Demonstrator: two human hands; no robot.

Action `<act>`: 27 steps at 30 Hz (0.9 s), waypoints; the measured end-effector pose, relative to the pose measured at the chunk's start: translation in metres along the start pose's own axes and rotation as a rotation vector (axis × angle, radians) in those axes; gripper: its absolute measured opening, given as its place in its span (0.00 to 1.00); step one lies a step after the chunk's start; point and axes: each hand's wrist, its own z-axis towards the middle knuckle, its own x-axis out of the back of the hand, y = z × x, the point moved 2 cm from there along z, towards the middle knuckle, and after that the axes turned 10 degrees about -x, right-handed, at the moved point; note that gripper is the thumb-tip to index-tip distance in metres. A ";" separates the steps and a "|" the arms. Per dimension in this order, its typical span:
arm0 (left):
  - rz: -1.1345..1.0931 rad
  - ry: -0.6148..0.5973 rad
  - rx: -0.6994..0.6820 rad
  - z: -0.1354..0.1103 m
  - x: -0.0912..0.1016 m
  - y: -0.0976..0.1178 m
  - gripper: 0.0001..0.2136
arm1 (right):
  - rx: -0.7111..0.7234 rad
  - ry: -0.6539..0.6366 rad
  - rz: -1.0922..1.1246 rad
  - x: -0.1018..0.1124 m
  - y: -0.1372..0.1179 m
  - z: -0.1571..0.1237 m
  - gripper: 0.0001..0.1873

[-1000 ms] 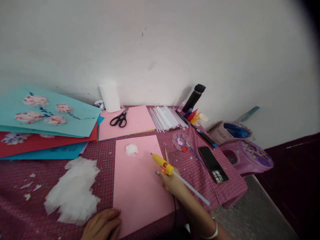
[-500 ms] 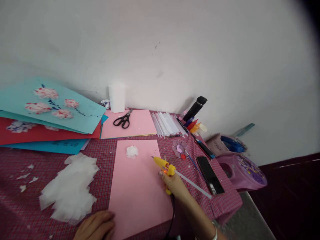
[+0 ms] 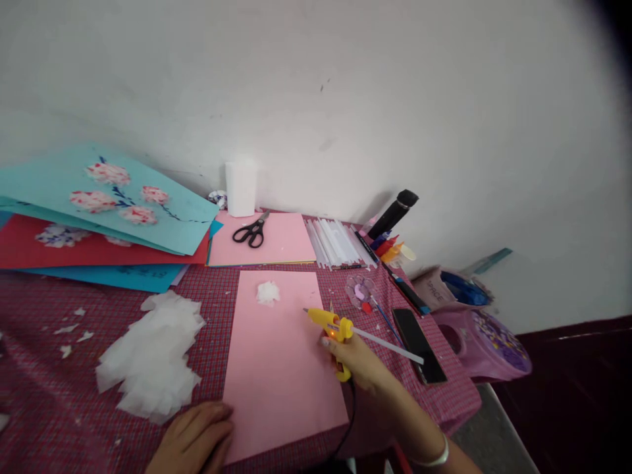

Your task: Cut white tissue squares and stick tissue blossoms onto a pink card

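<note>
My right hand (image 3: pixel 363 366) grips a yellow hot glue gun (image 3: pixel 330 324) with a clear glue stick poking out behind it; its nozzle points left just above the right edge of a pink paper sheet (image 3: pixel 281 368). A small white tissue flower (image 3: pixel 268 292) lies near the top of that sheet. My left hand (image 3: pixel 195 441) rests with curled fingers on the sheet's lower left corner, holding it down. A heap of white tissue pieces (image 3: pixel 153 355) lies to the left on the red checked cloth.
Black scissors (image 3: pixel 251 232) lie on another pink sheet by the wall. Glue sticks (image 3: pixel 336 242), markers, a black bottle (image 3: pixel 392 214) and a phone (image 3: pixel 419 336) lie to the right. Teal and red sheets (image 3: pixel 113 210) with flowers are stacked left. A pink stool (image 3: pixel 486 342) stands beyond the table's right edge.
The view has shifted a little. My right hand with the glue gun has drawn slightly back and down. My left hand stays on the sheet's corner.
</note>
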 end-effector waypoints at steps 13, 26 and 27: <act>0.036 -0.009 0.017 0.017 0.015 0.008 0.09 | 0.024 0.102 -0.140 0.003 -0.007 0.005 0.23; 0.003 -0.027 0.065 0.009 0.010 0.008 0.10 | 0.007 0.082 -0.078 0.005 -0.007 -0.001 0.22; -0.003 -0.029 0.072 0.009 0.010 0.008 0.10 | 0.006 0.086 -0.069 0.005 -0.008 0.000 0.22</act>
